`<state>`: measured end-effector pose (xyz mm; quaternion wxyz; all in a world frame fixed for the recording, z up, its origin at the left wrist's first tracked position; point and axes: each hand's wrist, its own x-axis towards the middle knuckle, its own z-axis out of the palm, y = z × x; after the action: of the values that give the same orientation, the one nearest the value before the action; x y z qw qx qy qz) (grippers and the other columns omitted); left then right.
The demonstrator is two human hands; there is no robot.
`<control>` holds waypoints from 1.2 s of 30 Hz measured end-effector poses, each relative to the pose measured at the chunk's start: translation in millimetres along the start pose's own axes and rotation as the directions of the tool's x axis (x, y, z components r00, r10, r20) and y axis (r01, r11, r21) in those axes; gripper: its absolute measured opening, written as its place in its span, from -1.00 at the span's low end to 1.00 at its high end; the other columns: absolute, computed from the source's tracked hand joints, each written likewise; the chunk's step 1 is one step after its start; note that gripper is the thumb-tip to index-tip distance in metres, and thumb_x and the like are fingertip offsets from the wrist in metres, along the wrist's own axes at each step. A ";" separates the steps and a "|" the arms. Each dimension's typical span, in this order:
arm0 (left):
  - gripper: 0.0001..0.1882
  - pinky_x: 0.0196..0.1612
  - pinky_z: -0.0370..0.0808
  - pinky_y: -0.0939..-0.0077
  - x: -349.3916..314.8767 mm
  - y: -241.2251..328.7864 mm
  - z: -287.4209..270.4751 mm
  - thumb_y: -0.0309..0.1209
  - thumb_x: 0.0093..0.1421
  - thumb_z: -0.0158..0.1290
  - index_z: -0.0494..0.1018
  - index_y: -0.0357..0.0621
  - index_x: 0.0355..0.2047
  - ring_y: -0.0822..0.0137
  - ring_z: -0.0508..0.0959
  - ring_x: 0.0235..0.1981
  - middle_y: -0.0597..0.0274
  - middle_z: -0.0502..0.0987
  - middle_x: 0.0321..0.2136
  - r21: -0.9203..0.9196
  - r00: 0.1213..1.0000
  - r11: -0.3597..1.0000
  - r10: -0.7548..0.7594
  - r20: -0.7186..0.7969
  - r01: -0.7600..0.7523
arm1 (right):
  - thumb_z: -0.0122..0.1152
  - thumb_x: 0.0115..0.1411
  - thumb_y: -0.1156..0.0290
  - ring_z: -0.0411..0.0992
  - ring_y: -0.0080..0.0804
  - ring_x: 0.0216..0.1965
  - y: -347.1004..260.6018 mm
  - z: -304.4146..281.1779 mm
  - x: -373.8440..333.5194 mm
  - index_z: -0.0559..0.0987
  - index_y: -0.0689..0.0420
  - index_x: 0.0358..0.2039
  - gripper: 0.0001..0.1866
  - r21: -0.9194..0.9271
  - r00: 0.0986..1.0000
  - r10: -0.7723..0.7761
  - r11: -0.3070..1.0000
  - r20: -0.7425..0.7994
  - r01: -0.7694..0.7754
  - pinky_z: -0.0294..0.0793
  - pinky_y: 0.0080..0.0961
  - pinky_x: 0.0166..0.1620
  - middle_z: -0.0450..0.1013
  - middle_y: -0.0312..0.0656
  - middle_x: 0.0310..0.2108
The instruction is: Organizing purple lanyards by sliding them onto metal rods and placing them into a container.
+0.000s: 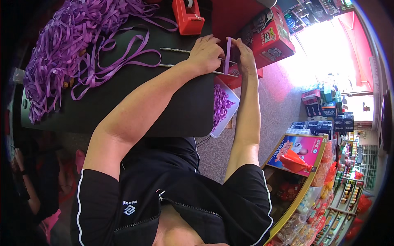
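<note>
My left hand (204, 55) lies over two thin metal rods near the right edge of the black table (172, 110); its fingers are curled, pressing down around them. One metal rod (174, 50) looks twisted, and their other ends stick out past the table edge. A purple ribbon strip (227, 57) stands across those ends, and my right hand (246, 57) pinches its top between the fingertips. Whether the strip wraps fully round the rods is hidden. Left of my hands a loose length of purple ribbon (143, 63) runs in loops from a big tangled ribbon heap (78, 37).
A red tape dispenser (188, 18) stands at the far side of the table. Below the right edge, a white bin (232, 112) holds short purple ribbon pieces. A red carton (273, 39) stands beyond my right hand. Shop goods and a counter (303, 180) line the right; another person's hand (18, 158) shows at left.
</note>
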<state>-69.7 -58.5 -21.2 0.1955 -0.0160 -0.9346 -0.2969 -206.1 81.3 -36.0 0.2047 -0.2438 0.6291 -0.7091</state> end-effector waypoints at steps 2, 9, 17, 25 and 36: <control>-0.73 0.24 0.04 0.21 -0.2 0.4 -0.7 -0.43 -0.10 0.03 0.62 0.02 -0.35 0.04 0.18 0.21 0.05 0.35 0.08 -0.003 1.000 1.000 -0.009 0.006 0.009 | 0.00 0.29 0.19 0.36 -0.62 -0.23 14.7 -2.5 0.0 0.57 0.29 -0.16 -0.61 -0.010 0.999 0.035 0.999 0.013 -0.035 0.29 -0.67 -0.09 0.49 -0.31 -0.29; -0.74 0.24 0.05 0.23 -1.5 -3.7 3.6 -0.43 -0.08 0.03 0.62 0.02 -0.35 0.07 0.18 0.21 0.06 0.35 0.08 -0.004 0.999 1.000 -0.016 -0.032 0.016 | -0.04 0.29 0.20 0.42 -0.51 -0.24 49.6 -4.9 -15.1 0.55 0.25 -0.13 -0.62 0.070 0.964 0.262 0.962 0.040 -0.265 0.37 -0.58 -0.12 0.50 -0.25 -0.26; -0.64 0.26 0.02 0.21 -2.0 -3.5 7.7 -0.50 -0.06 0.01 0.59 0.17 -0.24 0.07 0.14 0.24 0.10 0.28 0.14 0.002 0.996 1.000 0.016 -0.089 -0.016 | -0.05 0.22 0.30 0.42 -0.52 -0.13 48.0 13.2 -92.2 0.55 0.22 -0.16 -0.68 -0.166 0.983 0.184 0.970 0.011 -0.180 0.33 -0.51 -0.03 0.49 -0.21 -0.19; -0.59 0.27 0.01 0.20 -0.5 -1.4 5.3 -0.53 -0.06 0.00 0.58 0.21 -0.20 0.06 0.12 0.25 0.11 0.26 0.16 0.003 0.999 0.999 0.033 -0.028 -0.033 | 0.01 0.24 0.18 0.35 -0.62 -0.31 53.2 -14.2 -57.0 0.54 0.21 -0.17 -0.64 -0.287 0.995 0.070 0.957 0.073 -0.046 0.32 -0.63 -0.21 0.45 -0.36 -0.33; -0.55 0.25 0.07 0.15 -1.4 -3.0 5.6 -0.59 -0.14 0.06 0.54 0.16 -0.20 0.00 0.12 0.25 0.06 0.24 0.16 -0.062 0.995 0.998 0.018 -0.099 -0.024 | -0.01 0.29 0.21 0.36 -0.63 -0.26 -0.5 -1.1 -9.0 0.59 0.22 -0.25 -0.66 -0.251 0.994 -0.108 0.962 0.022 0.110 0.29 -0.64 -0.12 0.49 -0.32 -0.30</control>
<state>-70.9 -57.7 -27.6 0.2438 -0.0173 -0.9137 -0.3248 -199.5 87.7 -36.4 0.1353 -0.3049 0.6989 -0.6327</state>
